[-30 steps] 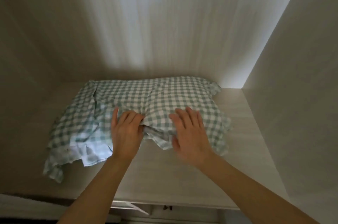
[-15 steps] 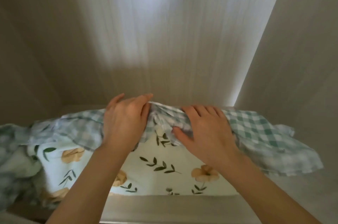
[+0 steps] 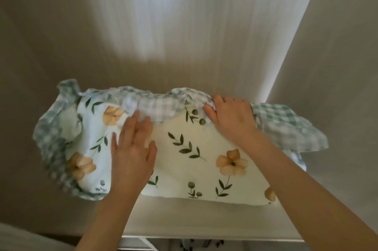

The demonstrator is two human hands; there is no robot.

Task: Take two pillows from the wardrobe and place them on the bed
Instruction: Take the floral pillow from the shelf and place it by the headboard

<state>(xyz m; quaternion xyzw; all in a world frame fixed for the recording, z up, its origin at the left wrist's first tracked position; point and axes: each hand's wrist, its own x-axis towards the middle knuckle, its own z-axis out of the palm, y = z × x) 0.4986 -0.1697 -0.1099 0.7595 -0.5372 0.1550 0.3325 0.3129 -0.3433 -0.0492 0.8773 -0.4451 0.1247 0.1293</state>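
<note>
One pillow [image 3: 190, 171] stands tipped up on its long edge on the wardrobe shelf [image 3: 194, 218]. Its cream face with orange flowers and green leaves is turned toward me. Its green-and-white gingham side [image 3: 286, 123] wraps over the top and hangs out at both ends. My right hand [image 3: 231, 117] grips the bunched fabric at the pillow's upper edge, right of centre. My left hand [image 3: 133, 152] lies flat on the floral face with the fingers spread, fingertips touching the gingham edge. No second pillow and no bed are in view.
The wardrobe's pale back wall [image 3: 163, 35] rises close behind the pillow, and its right side wall [image 3: 337, 66] stands close to the pillow's right end. Below the shelf's front edge [image 3: 204, 237] a dark gap shows a bit of leaf-patterned fabric.
The pillow has gone from lying flat, gingham side up, to standing on edge with its floral face toward me. My left hand has let go of the top edge and now lies flat on that face.
</note>
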